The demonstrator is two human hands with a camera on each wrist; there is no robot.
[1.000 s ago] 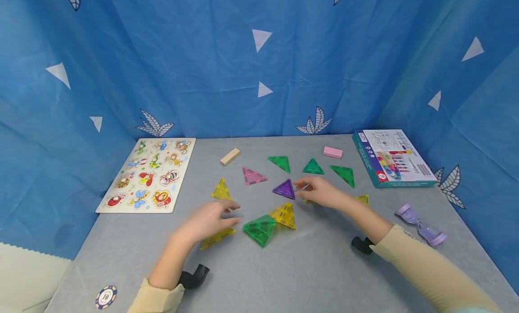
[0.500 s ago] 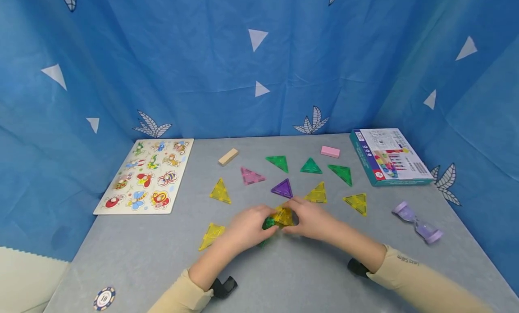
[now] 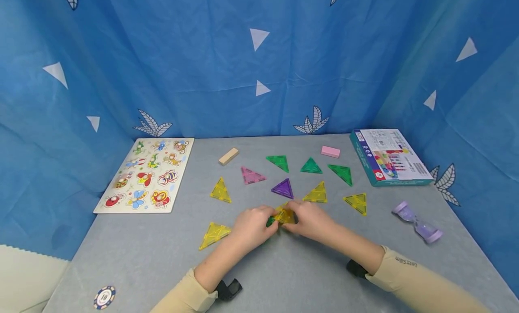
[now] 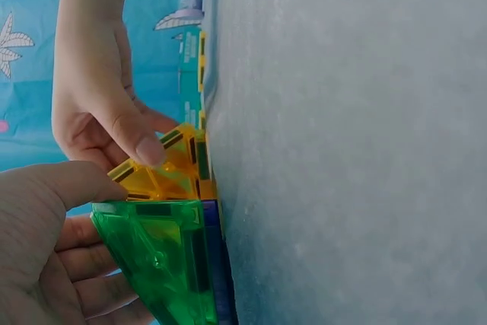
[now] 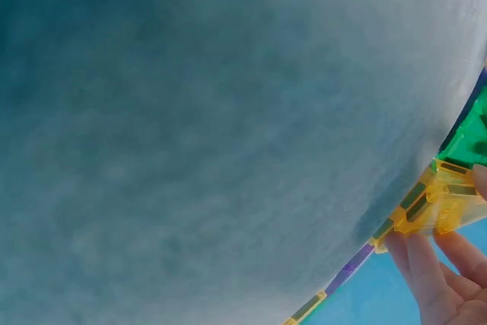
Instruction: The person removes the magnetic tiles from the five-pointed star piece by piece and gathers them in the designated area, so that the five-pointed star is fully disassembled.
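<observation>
In the middle of the table, a green magnetic-tile shape [image 4: 160,264] with a dark blue strip along its base stands against a raised yellow magnetic-tile shape [image 4: 163,176]. My left hand [image 3: 253,223] grips the green shape, thumb on its upper edge and fingers behind it. My right hand [image 3: 312,218] pinches the yellow shape between thumb and fingers. From the head view, the hands hide most of the green. Just beyond them lies a flat purple triangle tile [image 3: 283,188], with a yellow triangle tile [image 3: 316,193] to its right.
Loose triangle tiles lie around: yellow [image 3: 214,235], pink [image 3: 252,175] and green [image 3: 311,166]. Farther out are a wooden block [image 3: 229,156], a pink block [image 3: 330,151], an insect puzzle board [image 3: 178,175], a box [image 3: 393,155], a purple hourglass [image 3: 417,222] and a poker chip [image 3: 104,297].
Both hands have come inward from either side and taken hold of the green and yellow shapes. In the last half second they have barely moved.
</observation>
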